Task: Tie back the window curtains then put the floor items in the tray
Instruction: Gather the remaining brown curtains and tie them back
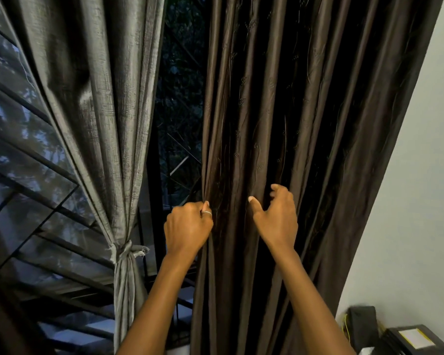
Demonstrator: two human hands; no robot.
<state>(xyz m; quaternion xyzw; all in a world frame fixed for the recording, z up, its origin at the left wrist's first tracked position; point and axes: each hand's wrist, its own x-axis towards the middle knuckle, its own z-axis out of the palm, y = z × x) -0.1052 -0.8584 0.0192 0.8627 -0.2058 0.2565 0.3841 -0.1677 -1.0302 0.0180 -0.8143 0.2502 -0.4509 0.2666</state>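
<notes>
Two forearms, bare from wrist to the frame's edge, and two bare hands. The left forearm point(159, 298) lies toward 7 o'clock, the right forearm point(310, 290) toward 5 o'clock. The left hand point(187, 226), just below centre toward 7 o'clock, wears a ring point(207, 213): a thin, plain silver band with a smooth shine, at the hand's 1 o'clock side; which finger carries it is unclear. The right hand point(276, 216), toward 4 o'clock of centre, shows a short, neatly trimmed thumbnail point(251, 199).

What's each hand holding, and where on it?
Left hand grips the brown curtain at its inner edge. Right hand is open near the folds, holding nothing.
</notes>
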